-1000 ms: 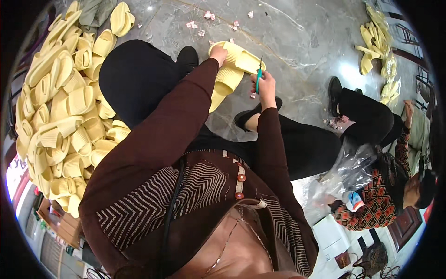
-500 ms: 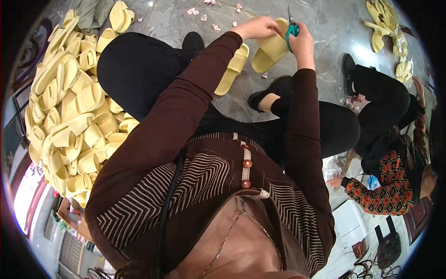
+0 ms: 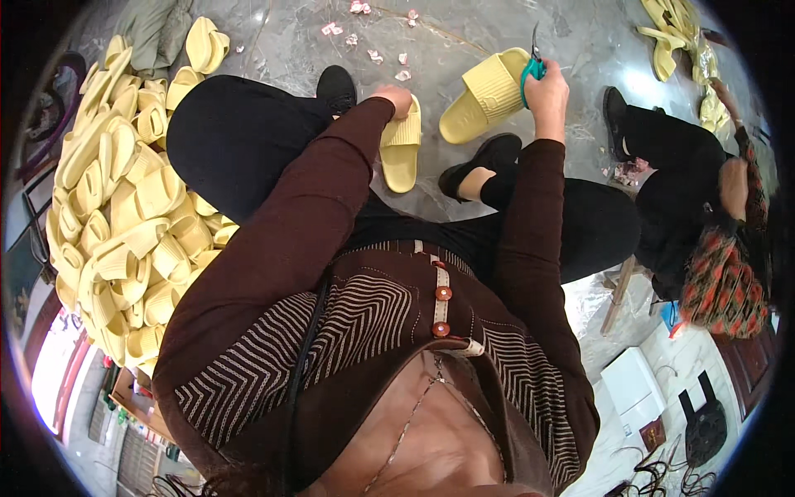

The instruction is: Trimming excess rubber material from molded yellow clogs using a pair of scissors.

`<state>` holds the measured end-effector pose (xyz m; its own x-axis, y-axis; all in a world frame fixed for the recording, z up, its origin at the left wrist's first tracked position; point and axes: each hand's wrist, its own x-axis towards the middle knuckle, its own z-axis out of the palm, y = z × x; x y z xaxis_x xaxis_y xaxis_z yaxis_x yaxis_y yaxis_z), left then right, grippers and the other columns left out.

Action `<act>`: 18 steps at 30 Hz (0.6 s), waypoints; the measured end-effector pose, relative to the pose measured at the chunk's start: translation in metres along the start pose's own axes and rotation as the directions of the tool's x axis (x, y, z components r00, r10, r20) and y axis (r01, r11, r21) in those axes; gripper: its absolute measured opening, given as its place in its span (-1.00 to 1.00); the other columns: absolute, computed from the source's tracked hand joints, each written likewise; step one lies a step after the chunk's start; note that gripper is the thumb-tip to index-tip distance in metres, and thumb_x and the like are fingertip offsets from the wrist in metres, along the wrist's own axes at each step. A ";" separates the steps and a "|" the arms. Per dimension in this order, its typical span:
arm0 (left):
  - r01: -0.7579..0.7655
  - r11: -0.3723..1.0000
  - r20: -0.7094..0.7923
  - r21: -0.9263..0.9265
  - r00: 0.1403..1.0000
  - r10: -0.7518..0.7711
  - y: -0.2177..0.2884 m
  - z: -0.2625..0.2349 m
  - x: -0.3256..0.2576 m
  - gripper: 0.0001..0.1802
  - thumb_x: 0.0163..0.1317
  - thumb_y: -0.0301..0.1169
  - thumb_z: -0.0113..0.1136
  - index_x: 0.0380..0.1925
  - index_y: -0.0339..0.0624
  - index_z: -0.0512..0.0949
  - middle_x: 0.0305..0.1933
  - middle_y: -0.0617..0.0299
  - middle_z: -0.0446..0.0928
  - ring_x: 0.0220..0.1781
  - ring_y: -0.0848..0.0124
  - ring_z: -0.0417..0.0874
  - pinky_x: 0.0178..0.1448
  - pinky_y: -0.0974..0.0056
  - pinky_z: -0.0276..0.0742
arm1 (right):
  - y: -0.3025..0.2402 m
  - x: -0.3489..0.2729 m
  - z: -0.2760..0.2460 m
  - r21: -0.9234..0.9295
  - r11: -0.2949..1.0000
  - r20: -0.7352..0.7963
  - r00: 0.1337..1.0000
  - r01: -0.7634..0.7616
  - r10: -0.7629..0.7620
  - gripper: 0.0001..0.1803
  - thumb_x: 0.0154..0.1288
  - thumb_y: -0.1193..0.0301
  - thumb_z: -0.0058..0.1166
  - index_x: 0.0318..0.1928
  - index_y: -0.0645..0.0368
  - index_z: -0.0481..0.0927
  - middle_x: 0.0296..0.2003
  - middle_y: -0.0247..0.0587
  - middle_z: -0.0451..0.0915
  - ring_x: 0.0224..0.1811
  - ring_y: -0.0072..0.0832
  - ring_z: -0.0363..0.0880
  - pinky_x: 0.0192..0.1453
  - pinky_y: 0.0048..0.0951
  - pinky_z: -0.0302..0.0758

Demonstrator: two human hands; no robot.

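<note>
Small scissors point(image 3: 532, 74) with teal handles and a thin dark blade are in my right hand point(image 3: 550, 95), its fingers closed round the handles. The blade points up, away from me. Beside that hand, a yellow slide slipper point(image 3: 487, 93) with a ribbed strap lies slanted; I cannot tell whether my fingers touch its toe end. My left hand point(image 3: 396, 98) is closed at the strap side of a second yellow slipper point(image 3: 402, 161), whose heel points toward me. Part of my left fingers is hidden.
A big heap of yellow slippers point(image 3: 124, 207) is piled at my left. Pink-and-white scraps point(image 3: 375, 56) dot the grey floor point(image 3: 464, 25). My knees flank the work spot. At right sits another person point(image 3: 720, 273), near more slippers and plastic wrapping point(image 3: 714, 108).
My left hand has left the right-hand slipper and come down left to the other one, which now lies straighter and nearer me. The right hand, with the scissors, has shifted slightly right and nearer me.
</note>
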<state>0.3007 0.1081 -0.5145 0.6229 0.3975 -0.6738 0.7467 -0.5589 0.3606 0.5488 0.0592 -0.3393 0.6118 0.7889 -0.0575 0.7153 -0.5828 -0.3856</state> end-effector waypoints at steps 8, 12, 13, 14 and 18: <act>0.117 0.954 -0.070 -0.276 0.988 -0.141 -0.016 -0.028 -0.001 -0.70 -0.12 -0.34 0.01 -0.37 -0.24 0.55 -0.29 -0.02 0.53 -0.23 0.17 0.56 -0.20 0.18 0.45 | -0.003 -0.008 -0.030 0.148 0.989 -0.224 0.974 0.026 0.008 -0.66 -0.01 0.38 0.00 -0.15 0.20 0.46 -0.37 0.05 0.54 -0.26 -0.11 0.50 -0.17 -0.28 0.41; 0.030 0.714 -0.307 -0.700 0.890 -0.338 -0.038 -0.107 -0.010 -0.65 -0.06 -0.37 -0.04 -0.28 -0.38 0.50 -0.22 -0.08 0.51 -0.17 0.22 0.55 -0.18 0.23 0.44 | 0.023 0.007 -0.046 0.552 0.812 -0.439 0.894 0.186 0.094 -0.61 -0.05 0.54 0.01 -0.11 0.34 0.40 -0.33 -0.06 0.54 -0.32 -0.33 0.52 -0.18 -0.42 0.42; -0.114 0.524 -0.346 -0.844 0.862 -0.370 -0.047 -0.127 -0.023 -0.65 -0.05 -0.38 -0.04 -0.28 -0.40 0.49 -0.23 -0.06 0.52 -0.18 0.25 0.55 -0.19 0.23 0.44 | 0.008 0.000 -0.056 0.604 0.780 -0.440 0.884 0.161 0.158 -0.57 -0.06 0.57 0.03 -0.08 0.38 0.36 -0.29 -0.09 0.51 -0.29 -0.39 0.49 -0.18 -0.44 0.42; -0.281 0.304 -0.388 -0.910 0.836 -0.388 -0.046 -0.153 -0.033 -0.65 -0.05 -0.39 -0.04 -0.28 -0.43 0.48 -0.25 -0.04 0.53 -0.18 0.28 0.55 -0.20 0.24 0.44 | -0.002 -0.008 -0.074 0.647 0.750 -0.448 0.865 0.138 0.227 -0.53 -0.06 0.60 0.05 -0.05 0.42 0.32 -0.25 -0.13 0.49 -0.27 -0.45 0.45 -0.18 -0.46 0.42; -0.398 0.267 -0.475 -0.878 0.799 -0.369 -0.012 -0.242 -0.078 -0.75 0.02 -0.39 0.02 -0.32 -0.33 0.47 -0.42 0.24 0.50 -0.38 0.44 0.50 -0.30 0.34 0.40 | 0.020 -0.007 -0.081 0.858 0.440 -0.447 0.805 0.263 0.391 -0.50 -0.03 0.60 0.07 -0.01 0.41 0.26 -0.18 -0.12 0.43 -0.23 -0.44 0.43 -0.17 -0.46 0.41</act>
<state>0.2994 0.2594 -0.3102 0.3328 0.8694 -0.3653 0.1560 0.3313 0.9305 0.5862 0.0259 -0.2718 0.9227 0.3203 0.2146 0.1859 0.1180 -0.9754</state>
